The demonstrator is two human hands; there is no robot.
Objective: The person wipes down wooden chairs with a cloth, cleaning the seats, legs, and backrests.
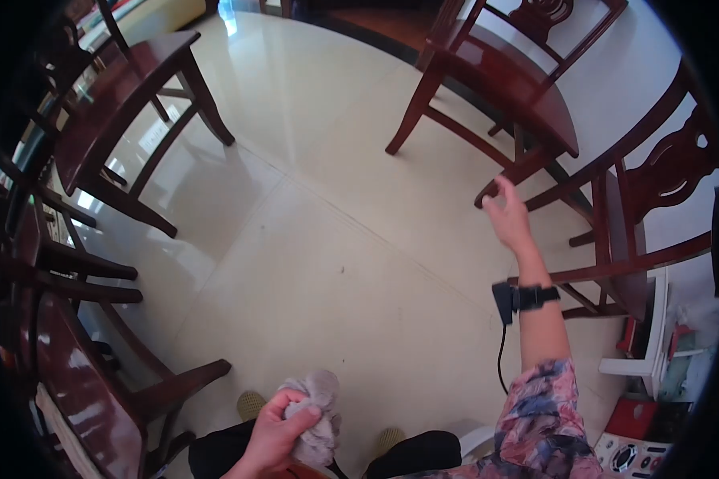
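A crumpled grey cloth (319, 407) is bunched in my left hand (284, 431), whose fingers and thumb close around it low in the view, above my lap. My right hand (510, 215) is stretched out forward on the right, fingers apart and slightly bent. Its fingertips overlap the front leg (527, 166) of a dark red wooden chair (499, 68). A black strap with a small box (527, 298) and a cable sits around my right forearm.
Another wooden chair (623, 207) stands close on the right by the white wall. On the left are a chair (128, 96) and a further wooden seat (80, 375). Glossy beige tiles (319, 215) cover the floor. A red box (643, 419) lies at lower right.
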